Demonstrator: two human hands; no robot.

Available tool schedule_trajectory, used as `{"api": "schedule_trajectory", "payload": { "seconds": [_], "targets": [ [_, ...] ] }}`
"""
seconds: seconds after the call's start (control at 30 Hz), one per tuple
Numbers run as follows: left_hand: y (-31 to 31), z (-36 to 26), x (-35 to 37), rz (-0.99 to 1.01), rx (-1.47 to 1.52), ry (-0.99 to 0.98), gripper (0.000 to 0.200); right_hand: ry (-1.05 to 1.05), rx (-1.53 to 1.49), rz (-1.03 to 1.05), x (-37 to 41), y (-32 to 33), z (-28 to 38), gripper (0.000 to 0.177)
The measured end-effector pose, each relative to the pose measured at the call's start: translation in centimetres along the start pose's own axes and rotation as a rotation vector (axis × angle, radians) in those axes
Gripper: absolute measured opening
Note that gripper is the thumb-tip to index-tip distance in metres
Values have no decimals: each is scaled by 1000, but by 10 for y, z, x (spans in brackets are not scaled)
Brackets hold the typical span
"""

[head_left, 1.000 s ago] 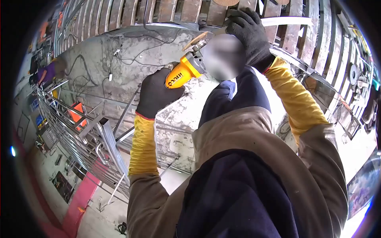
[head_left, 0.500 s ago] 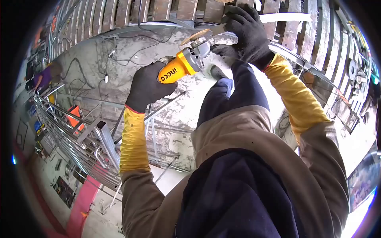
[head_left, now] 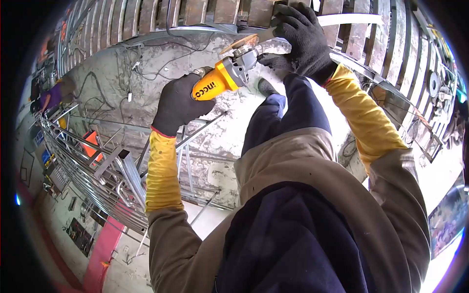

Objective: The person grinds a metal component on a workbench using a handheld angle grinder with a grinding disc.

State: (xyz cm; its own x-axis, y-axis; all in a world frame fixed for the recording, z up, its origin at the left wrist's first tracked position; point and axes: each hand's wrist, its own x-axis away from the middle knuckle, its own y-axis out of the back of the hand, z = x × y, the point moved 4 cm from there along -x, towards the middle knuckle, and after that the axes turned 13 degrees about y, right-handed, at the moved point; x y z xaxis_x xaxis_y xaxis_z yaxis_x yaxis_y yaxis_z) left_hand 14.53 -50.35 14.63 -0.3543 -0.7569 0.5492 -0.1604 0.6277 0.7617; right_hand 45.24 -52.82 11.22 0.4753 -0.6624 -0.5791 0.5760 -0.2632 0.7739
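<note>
My left hand [head_left: 181, 103], in a dark glove, is wrapped around the yellow body of an angle grinder [head_left: 211, 86]. The tool's grey head points up and right, with its tan disc [head_left: 239, 45] tilted on the far side. My right hand [head_left: 304, 43], also gloved, is closed beside the grinder head, fingers above and thumb below. A flat metal piece [head_left: 266, 34] comes out of its grip towards the disc. On the hand's other side a pale metal strip [head_left: 351, 19] sticks out; whether both are one bar is hidden by the glove.
A slatted metal rack [head_left: 195, 10] runs along the top. Cables [head_left: 161, 68] lie on the stained floor [head_left: 161, 58]. Metal tubes and frames [head_left: 97, 166] stand at left, near an orange piece [head_left: 91, 145]. A person in purple [head_left: 53, 95] is at far left. My legs [head_left: 303, 102] are below the grinder.
The grinder and my left hand have shifted slightly left, and the disc appears a little more tilted. My right hand has moved slightly up and left and keeps its grip.
</note>
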Motion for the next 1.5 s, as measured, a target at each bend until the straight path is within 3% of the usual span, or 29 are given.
{"api": "schedule_trajectory", "payload": {
  "seconds": [0.87, 1.5],
  "targets": [
    [-9, 7, -4, -28, -39, -38, 51, 1, 16, 16, 4, -1, -1, 61],
    [-12, -1, 1, -103, -17, -33, 44, -12, -3, -12, 0, 5, 2, 62]
  ]
}}
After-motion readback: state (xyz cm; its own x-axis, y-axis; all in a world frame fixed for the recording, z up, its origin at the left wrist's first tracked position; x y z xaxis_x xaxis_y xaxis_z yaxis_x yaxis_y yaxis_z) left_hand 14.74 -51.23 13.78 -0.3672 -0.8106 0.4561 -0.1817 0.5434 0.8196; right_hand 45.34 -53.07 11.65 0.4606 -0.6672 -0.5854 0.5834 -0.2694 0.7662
